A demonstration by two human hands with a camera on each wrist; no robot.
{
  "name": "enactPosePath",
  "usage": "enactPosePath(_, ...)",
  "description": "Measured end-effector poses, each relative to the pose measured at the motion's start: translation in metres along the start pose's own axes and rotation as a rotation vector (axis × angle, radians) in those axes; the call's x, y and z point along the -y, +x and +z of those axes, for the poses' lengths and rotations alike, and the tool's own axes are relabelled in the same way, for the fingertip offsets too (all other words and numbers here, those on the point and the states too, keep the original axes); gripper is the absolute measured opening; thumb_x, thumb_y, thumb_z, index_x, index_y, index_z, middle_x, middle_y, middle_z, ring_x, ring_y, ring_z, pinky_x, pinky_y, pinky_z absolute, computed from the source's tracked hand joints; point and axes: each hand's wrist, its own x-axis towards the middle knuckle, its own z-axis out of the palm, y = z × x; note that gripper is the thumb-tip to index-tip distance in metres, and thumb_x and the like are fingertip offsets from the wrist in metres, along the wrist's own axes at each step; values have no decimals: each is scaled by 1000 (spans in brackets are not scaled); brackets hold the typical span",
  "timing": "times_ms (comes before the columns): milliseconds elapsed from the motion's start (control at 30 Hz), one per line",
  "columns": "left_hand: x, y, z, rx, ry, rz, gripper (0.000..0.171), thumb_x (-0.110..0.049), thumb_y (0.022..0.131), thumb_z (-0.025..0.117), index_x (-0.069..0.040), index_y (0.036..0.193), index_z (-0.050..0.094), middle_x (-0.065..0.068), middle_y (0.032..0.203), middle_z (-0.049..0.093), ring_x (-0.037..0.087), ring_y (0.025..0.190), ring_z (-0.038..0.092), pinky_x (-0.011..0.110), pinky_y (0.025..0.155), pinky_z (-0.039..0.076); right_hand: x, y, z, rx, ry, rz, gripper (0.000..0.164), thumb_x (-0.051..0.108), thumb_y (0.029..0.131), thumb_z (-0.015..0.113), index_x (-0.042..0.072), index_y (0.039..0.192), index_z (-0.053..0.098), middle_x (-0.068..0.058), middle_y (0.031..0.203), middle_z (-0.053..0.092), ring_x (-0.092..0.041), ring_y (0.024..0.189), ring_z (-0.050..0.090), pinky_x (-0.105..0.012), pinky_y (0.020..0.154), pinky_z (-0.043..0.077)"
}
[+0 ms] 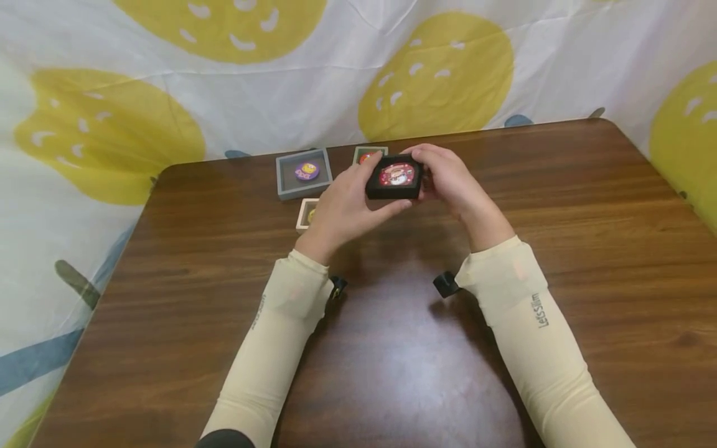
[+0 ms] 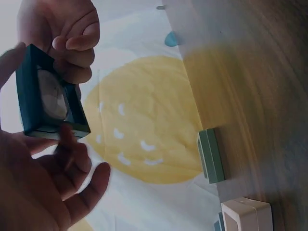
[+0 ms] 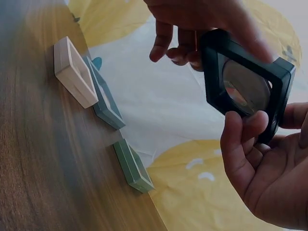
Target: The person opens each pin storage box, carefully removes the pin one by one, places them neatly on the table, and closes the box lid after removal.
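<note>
Both hands hold a small black square display frame [image 1: 392, 194] above the table, with a round red badge [image 1: 399, 175] showing through its window. My left hand [image 1: 348, 208] grips the frame's left side, its thumb along the near edge. On the opposite side my right hand [image 1: 450, 180] pinches the frame, thumb at the upper right corner. In the left wrist view the frame [image 2: 30, 96] stands tilted between the two hands. Seen from the right wrist, the frame [image 3: 214, 72] shows its clear window, and several fingers of the right hand [image 3: 274, 168] curl against its lower edge.
Behind and left of the hands lie a larger grey frame [image 1: 305, 191] with a purple badge [image 1: 307, 172], a green frame [image 3: 130, 166] and a cream frame [image 3: 72, 77]. The brown wooden table [image 1: 588, 249] meets a white curtain with yellow fruit prints [image 1: 437, 74].
</note>
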Motion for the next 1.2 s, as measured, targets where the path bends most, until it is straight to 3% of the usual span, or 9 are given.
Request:
enactPosePath(200,0,0,3,36,24,26,85,-58,73,71,-10,138,43,16,120,54,32,105,52,45,88,49,-1,0,3,37,-69,-29,30,16,101,37,-4,116,54,1,76,60,-5,53,52,-18,45,45)
enactPosePath(333,1,2,5,48,-15,131,84,-48,75,75,-5,138,41,16,136,50,33,123,48,44,106,40,-2,0,4,65,-142,-36,32,16,100,39,-6,118,53,0,84,60,-4,61,58,-19,49,50)
enactPosePath(467,-2,3,7,95,-36,206,86,-40,80,73,0,144,31,17,144,43,30,133,41,42,114,32,-3,0,4,64,-185,-36,31,18,100,42,-5,116,54,0,86,60,-5,62,59,-21,51,51)
enactPosePath(933,-5,2,6,132,-50,174,86,-33,80,71,2,145,26,18,145,41,28,132,44,40,111,38,1,-4,3,128,-155,-9,36,11,99,39,-11,126,49,-3,83,65,-7,56,61,-21,51,53)
enactPosePath(1200,-5,2,6,121,-56,152,82,-34,79,73,-1,142,31,18,140,45,27,125,48,40,107,41,1,-3,2,135,-137,-17,40,-3,90,36,-13,127,48,-2,78,60,-6,54,52,-19,50,50)
